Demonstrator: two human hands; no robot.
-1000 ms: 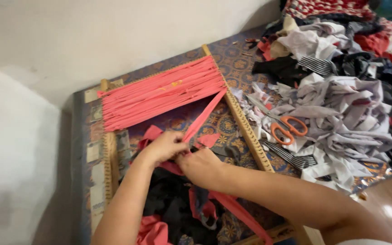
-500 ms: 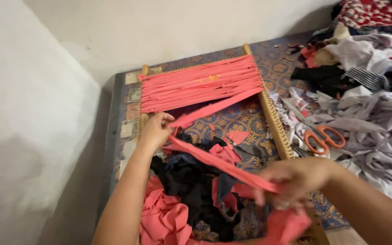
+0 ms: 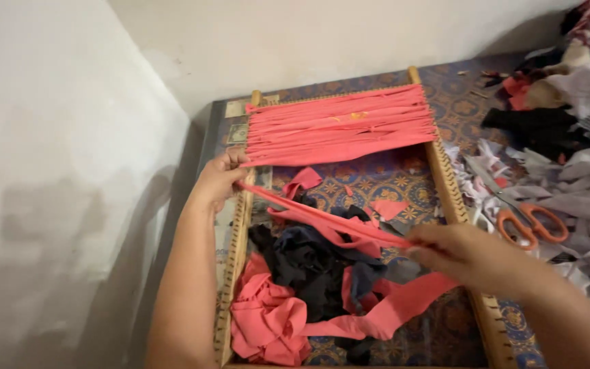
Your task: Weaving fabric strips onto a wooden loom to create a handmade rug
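A wooden peg frame [image 3: 453,198] lies on a patterned cloth, its far part filled with stretched pink fabric strips [image 3: 336,126]. My left hand [image 3: 218,179] rests at the frame's left rail, pinching one end of a long pink strip [image 3: 322,220]. That strip runs taut across the frame to my right hand [image 3: 466,256], which grips it near the right rail. The rest of the strip hangs below my right hand. Loose pink [image 3: 268,321] and dark fabric pieces [image 3: 312,263] are piled inside the frame under the strip.
Orange-handled scissors [image 3: 530,225] lie to the right of the frame among grey and white fabric scraps [image 3: 575,198]. More mixed cloth is heaped at the far right. A pale wall stands close on the left and behind.
My left hand has moved out to the frame's left rail and my right hand toward the right rail, drawing the pink strip taut between them. The view has shifted right.
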